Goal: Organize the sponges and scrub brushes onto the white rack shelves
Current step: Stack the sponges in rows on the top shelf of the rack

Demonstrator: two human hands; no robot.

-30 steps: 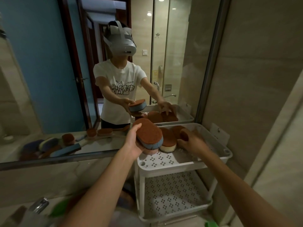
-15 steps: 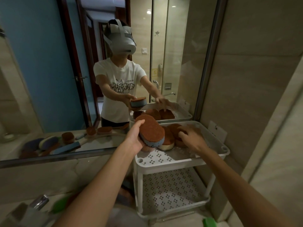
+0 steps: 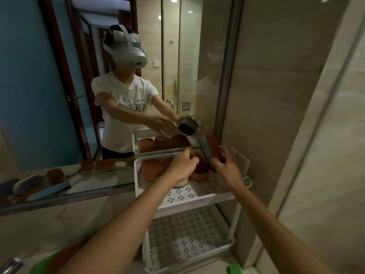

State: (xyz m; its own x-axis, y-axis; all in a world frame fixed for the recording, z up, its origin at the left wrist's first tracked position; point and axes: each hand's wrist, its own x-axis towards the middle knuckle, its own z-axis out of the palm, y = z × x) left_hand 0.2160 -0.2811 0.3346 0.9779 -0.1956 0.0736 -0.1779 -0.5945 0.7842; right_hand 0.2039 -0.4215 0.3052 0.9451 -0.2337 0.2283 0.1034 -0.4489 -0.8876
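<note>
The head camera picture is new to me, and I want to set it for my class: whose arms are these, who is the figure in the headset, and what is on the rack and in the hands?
No machine here: a person wears a camera on the head, so the two bare arms reaching in from below are their own. The figure in the headset is that same person, reflected in the wall mirror.

In front stands a white rack with perforated shelves. Its top shelf holds a cluster of brown-topped sponges; the lower shelf looks bare.

The right hand holds one sponge tilted on edge above the top shelf, brown on one side, blue-grey on the other. The left hand rests over the sponges on the shelf; whether it grips one is unclear.

More sponges and brushes show in the reflection, lower left.
</note>
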